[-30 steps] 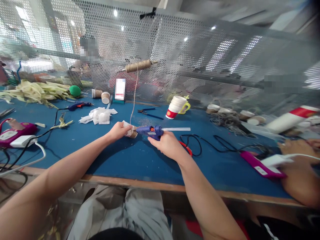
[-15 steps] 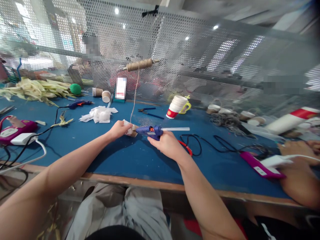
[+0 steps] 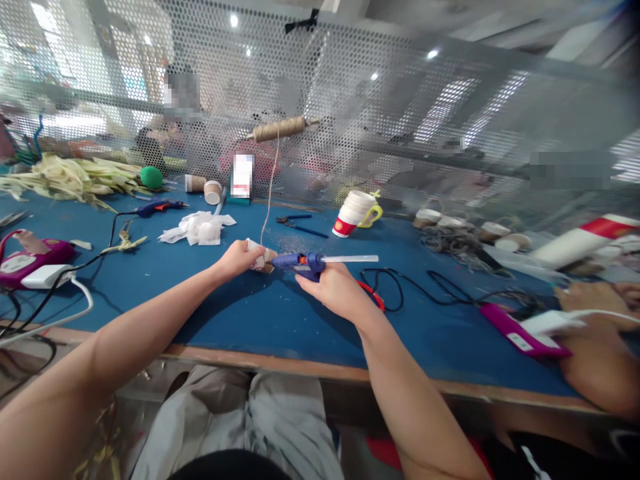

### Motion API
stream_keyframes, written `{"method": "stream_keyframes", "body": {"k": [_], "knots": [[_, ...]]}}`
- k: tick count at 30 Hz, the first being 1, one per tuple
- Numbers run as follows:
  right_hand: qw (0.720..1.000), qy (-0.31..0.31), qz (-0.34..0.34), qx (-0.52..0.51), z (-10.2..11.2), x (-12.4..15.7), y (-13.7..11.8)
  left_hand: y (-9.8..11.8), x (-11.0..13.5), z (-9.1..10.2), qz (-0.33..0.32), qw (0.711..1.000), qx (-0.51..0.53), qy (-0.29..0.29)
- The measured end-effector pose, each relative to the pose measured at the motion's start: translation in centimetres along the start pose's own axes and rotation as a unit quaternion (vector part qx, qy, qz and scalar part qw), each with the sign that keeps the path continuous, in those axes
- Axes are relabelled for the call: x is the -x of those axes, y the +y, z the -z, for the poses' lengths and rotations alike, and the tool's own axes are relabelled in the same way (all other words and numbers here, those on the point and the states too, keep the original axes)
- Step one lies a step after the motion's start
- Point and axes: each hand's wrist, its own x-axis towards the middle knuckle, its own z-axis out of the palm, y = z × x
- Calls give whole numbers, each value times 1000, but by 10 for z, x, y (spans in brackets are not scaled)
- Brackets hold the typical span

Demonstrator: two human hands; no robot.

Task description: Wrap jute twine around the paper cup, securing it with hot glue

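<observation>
My left hand is closed around a small paper cup, tilted on its side, partly covered by my fingers. Brown twine runs from the cup's area up to a spool on the mesh panel. In my right hand is a blue hot glue gun, a clear glue stick poking out of its back. The gun's nozzle is at the cup's right end; whether it touches cannot be made out. Behind the hands lie blue-handled pliers.
Stacked paper cups stand at the back. White tissue, a second glue gun and corn husks lie left. Purple power strips with cords flank both sides. A co-worker's arm rests at the right edge.
Almost nothing differs. Both hands, the cup and the glue gun keep nearly the same place.
</observation>
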Motion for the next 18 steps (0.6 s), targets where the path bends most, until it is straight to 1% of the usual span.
{"method": "stream_keyframes", "body": {"k": [2,6,9,13,18], "knots": [[1000,2,1,5,-1,0,0,0,0,0,4,1000,2,3],[1000,18,5,19,-3,-2,2,-4,-3,0,-11,1000,20,-3],[1000,12,9,16,-4,-1,3,-6,-4,0,-10,1000,15,-6],[1000,9,13,12,-5,-1,3,-4,-2,0,5,1000,-2,3],[1000,14,0,5,-3,-1,2,-4,-2,-1,-11,1000,18,-4]]}}
